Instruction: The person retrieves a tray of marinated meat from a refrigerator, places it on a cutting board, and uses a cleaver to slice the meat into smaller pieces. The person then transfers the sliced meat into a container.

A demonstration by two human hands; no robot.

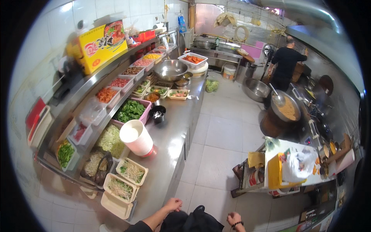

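Observation:
Low in the head view, my left hand (174,204) is loosely curled beside the steel counter's edge, and I see nothing in it. My right hand (233,218), a dark beaded bracelet on its wrist, hangs over the floor with curled fingers and no visible object. Nearest my left hand are takeaway trays of bean sprouts and greens (120,190) on the counter (162,162), one with an empty half. Beyond them stand a stack of white paper tubs (137,139), a bin of shredded cabbage (110,142) and a pink bin of leafy greens (130,110).
Ingredient containers (120,84) line the raised shelf at left, below a yellow box (101,46). A wide steel bowl (170,69) sits farther along the counter. At right are a table with a plastic bag (300,166) and a large pan (285,107); another person (285,63) stands by the stoves.

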